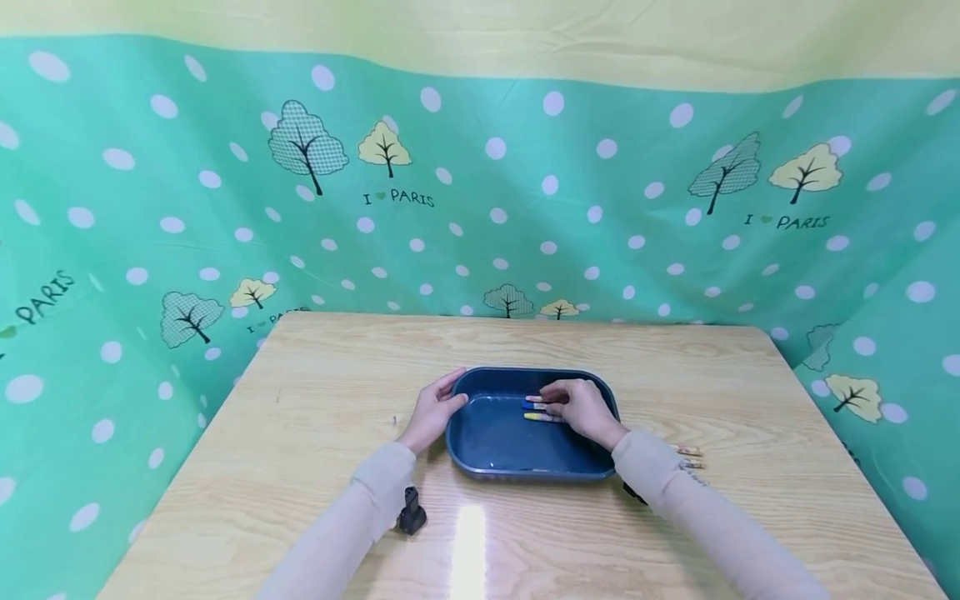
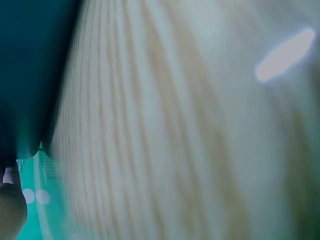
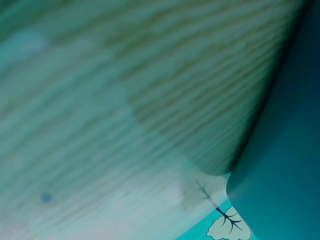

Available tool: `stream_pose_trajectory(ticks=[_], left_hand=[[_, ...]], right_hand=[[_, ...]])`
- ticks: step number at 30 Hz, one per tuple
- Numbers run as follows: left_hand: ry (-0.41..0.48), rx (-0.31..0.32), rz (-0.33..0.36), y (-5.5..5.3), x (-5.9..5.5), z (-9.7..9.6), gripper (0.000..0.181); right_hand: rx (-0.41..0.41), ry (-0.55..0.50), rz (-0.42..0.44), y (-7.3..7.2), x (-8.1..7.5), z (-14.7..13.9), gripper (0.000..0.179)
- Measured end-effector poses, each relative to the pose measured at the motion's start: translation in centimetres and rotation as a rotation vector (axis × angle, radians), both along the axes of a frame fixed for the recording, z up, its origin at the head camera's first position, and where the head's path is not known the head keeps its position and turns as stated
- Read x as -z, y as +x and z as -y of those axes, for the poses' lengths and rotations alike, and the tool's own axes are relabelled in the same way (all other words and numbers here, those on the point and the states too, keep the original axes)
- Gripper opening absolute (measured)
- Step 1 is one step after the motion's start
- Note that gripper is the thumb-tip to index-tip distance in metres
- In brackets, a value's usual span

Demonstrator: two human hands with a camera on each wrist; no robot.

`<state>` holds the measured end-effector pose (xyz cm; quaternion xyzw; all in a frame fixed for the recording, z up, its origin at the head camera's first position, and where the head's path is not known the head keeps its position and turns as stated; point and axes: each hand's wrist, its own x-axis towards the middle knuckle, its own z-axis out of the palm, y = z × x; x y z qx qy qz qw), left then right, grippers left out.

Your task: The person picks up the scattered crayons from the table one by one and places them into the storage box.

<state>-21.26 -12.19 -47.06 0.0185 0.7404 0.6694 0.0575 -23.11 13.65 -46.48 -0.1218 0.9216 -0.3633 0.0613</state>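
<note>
- From my end, the blue tray sits flat mid-surface, long side across, so both hands reach it easily
- L hand grasps the tray's L end, thumb over the rim, fingers round the outside; prob there to steady it, since the R side gets all the handling
- R hand is inside the tray, R of centre; fingertips + thumb look pinched on the blue crayon, tho the gripped end is hidden under them
- Yellow crayon lies just below the blue one in the head view, a third crayon just above; all three roughly parallel, tips pointing L, prob b/c they're being kept in a neat row
- Can't tell from my feed whether the R hand touches those two neighbours as well
- More crayons lie on the surface outside the tray, R side, partly behind the R sleeve; exact no unclear, but they're close to the R arm, handy for that side
- L wrist cam: tray wall, blurry wood grain, a bit of L hand at the edge, no crayons
- R wrist cam: mostly surface + outer tray wall, R hand itself out of shot, so I rely on the head view for that grip
- Dotted green curtain hangs behind the surface, well apart from the tray
</note>
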Motion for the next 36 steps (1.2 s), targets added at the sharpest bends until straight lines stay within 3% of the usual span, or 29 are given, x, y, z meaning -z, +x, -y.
stream_pose_trajectory(ticks=[4,11,18,29,36], left_hand=[[-0.011,-0.018,-0.015,-0.5,1.4,0.2,0.047],[-0.008,-0.02,-0.018,-0.5,0.9,0.3,0.047],[-0.019,-0.04,-0.027,-0.6,1.7,0.3,0.047],[-0.02,-0.03,-0.021,-0.4,1.7,0.1,0.046],[-0.021,-0.034,-0.025,-0.4,1.5,0.2,0.047]], right_hand=[[0.013,-0.016,0.015,0.1,0.0,0.2,0.025],[0.007,-0.04,0.045,0.0,-0.1,0.3,0.03],[-0.001,-0.049,0.054,0.2,-0.1,0.5,0.028],[-0.007,-0.224,0.077,0.6,-0.6,-0.3,0.028],[-0.023,-0.303,0.056,1.1,-2.1,-1.5,0.032]])
